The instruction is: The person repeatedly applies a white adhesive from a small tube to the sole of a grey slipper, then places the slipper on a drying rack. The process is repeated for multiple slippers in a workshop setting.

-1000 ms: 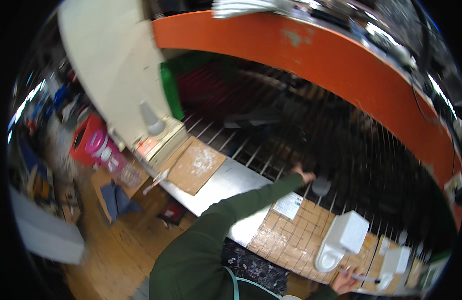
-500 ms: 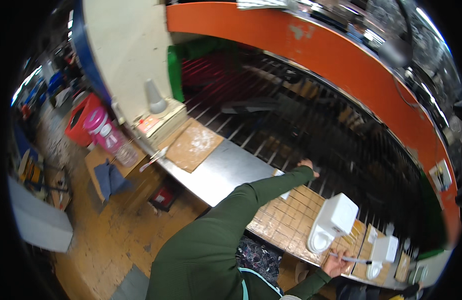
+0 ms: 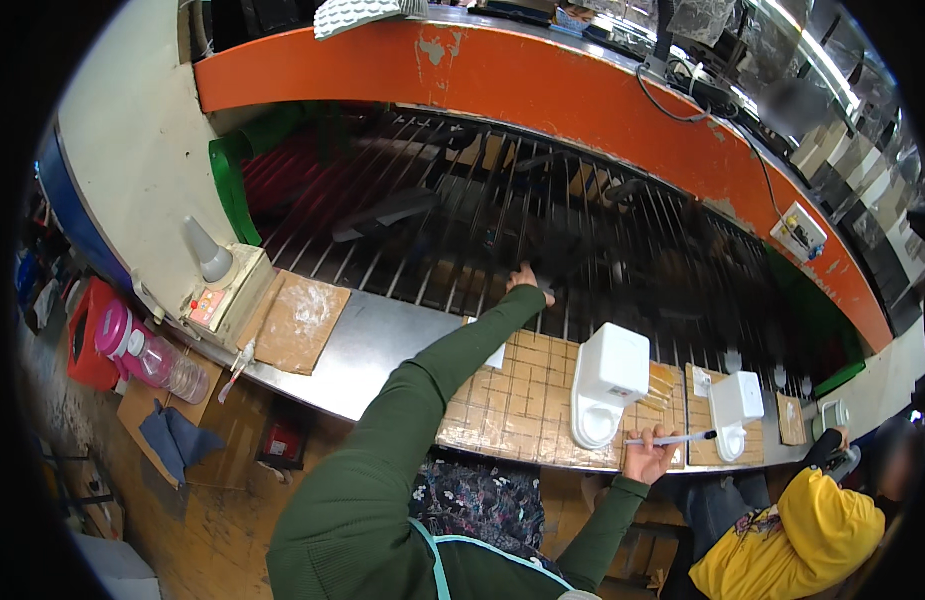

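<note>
My left hand [image 3: 528, 284] reaches out over a rack of parallel metal rods [image 3: 422, 285], with thumb and fingers apart. A blurred dark piece [image 3: 560, 262] lies just beyond its fingertips; contact cannot be made out. Close to the bench's front edge, my right hand [image 3: 649, 460] is closed around a slim, pale, pen-like tool [image 3: 672, 439] with a dark tip pointing right. Beside that hand stands a white plastic dispenser [image 3: 616, 362] with a round cup at its front. Cardboard with a dark line grid [image 3: 512, 400] lies under the dispenser.
Thin yellowish sticks [image 3: 660, 388] lie right of the dispenser. A second white dispenser [image 3: 734, 398] stands farther right, near a person in a yellow top [image 3: 797, 535]. An orange beam [image 3: 542, 75] arches over the rack. At left are a grey cone [image 3: 208, 252] and powdered cardboard [image 3: 307, 318].
The view has swung right, bringing the person in yellow into sight. My left hand still reaches over the rods, and my right hand still holds the pen-like tool.
</note>
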The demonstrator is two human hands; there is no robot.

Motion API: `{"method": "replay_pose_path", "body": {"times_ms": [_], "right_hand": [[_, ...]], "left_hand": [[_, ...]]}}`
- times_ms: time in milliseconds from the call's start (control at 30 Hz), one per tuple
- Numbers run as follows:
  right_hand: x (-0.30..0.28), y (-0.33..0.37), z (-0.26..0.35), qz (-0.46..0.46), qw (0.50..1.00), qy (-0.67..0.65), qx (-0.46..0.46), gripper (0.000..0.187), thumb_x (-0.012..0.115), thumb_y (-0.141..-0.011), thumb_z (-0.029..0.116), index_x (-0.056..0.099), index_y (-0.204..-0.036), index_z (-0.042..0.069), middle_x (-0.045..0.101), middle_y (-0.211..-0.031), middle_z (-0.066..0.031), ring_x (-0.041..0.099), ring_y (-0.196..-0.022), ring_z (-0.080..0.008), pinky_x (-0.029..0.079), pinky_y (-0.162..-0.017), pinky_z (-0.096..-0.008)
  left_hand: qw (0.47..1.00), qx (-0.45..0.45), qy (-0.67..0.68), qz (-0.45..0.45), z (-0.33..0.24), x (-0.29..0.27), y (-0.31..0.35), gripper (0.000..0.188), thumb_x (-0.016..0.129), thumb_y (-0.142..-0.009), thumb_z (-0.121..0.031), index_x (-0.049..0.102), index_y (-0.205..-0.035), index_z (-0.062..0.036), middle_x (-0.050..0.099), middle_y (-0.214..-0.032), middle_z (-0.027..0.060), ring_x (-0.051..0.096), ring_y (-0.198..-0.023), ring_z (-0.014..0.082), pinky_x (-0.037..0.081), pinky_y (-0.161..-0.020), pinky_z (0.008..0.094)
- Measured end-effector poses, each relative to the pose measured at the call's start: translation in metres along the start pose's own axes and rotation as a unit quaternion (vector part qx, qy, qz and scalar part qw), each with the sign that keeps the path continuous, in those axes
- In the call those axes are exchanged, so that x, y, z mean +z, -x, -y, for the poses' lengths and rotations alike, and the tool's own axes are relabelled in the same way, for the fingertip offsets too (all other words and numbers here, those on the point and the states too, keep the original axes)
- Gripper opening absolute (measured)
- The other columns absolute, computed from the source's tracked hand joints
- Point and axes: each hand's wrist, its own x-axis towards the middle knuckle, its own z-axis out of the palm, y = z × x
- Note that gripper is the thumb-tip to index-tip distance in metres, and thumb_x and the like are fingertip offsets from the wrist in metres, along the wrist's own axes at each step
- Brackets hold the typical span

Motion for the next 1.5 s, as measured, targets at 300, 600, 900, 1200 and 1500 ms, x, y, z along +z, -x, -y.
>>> {"method": "replay_pose_path", "body": {"times_ms": [300,600,900,1200,1500], "right_hand": [[0.001,0.005,0.005,-0.007,1.0,0.012,0.004,0.024,0.054,-0.097,0.035,0.063,-0.115,0.022,0.055,-0.096,-0.0018,0.044,-0.069,-0.0125,0.035,-0.079,-0.0398],[0.039,0.044,0.037,-0.044,0.966,0.247,0.057,0.031,0.054,-0.097,0.018,0.047,-0.127,0.014,0.052,-0.103,-0.0032,0.046,-0.08,-0.0142,0.041,-0.077,-0.0343],[0.112,0.048,0.017,-0.094,0.723,0.684,0.03,0.022,0.069,-0.087,0.01,0.067,-0.105,-0.003,0.064,-0.089,-0.0012,0.054,-0.075,-0.0074,0.041,-0.066,-0.0219],[0.139,0.052,0.0,-0.085,0.418,0.9,-0.086,0.011,0.076,-0.079,0.023,0.075,-0.087,0.015,0.063,-0.074,0.0025,0.053,-0.055,-0.0105,0.032,-0.069,-0.0329],[0.122,0.036,-0.015,0.022,0.262,0.945,-0.196,0.006,0.075,-0.077,0.022,0.073,-0.083,0.02,0.062,-0.077,0.0052,0.053,-0.065,-0.0143,0.026,-0.076,-0.039]], "left_hand": [[0.846,0.468,0.066,-0.245,0.078,-0.101,0.147,0.06,0.069,-0.066,-0.005,0.06,-0.125,-0.0071,0.066,-0.096,0.0142,0.061,-0.083,0.0298,0.048,-0.074,0.0415],[0.858,0.497,-0.119,-0.054,0.185,-0.152,0.264,0.053,0.074,-0.07,-0.019,0.062,-0.116,0.0035,0.059,-0.124,0.0198,0.055,-0.115,0.0327,0.046,-0.095,0.0421],[0.88,0.422,-0.217,-0.013,0.158,-0.093,0.209,0.086,0.057,-0.084,-0.06,0.052,-0.123,0.0157,0.03,-0.146,0.031,0.029,-0.136,0.0424,0.027,-0.109,0.0484],[0.79,0.236,0.561,0.068,0.168,-0.098,0.221,0.07,0.028,-0.096,-0.059,0.029,-0.147,-0.0119,0.029,-0.152,0.0102,0.032,-0.135,0.0279,0.023,-0.114,0.0426],[0.563,0.078,0.811,0.142,0.165,-0.114,0.289,0.077,0.028,-0.094,-0.068,0.037,-0.144,-0.0104,0.053,-0.132,0.0104,0.056,-0.112,0.0247,0.047,-0.095,0.0367]]}}
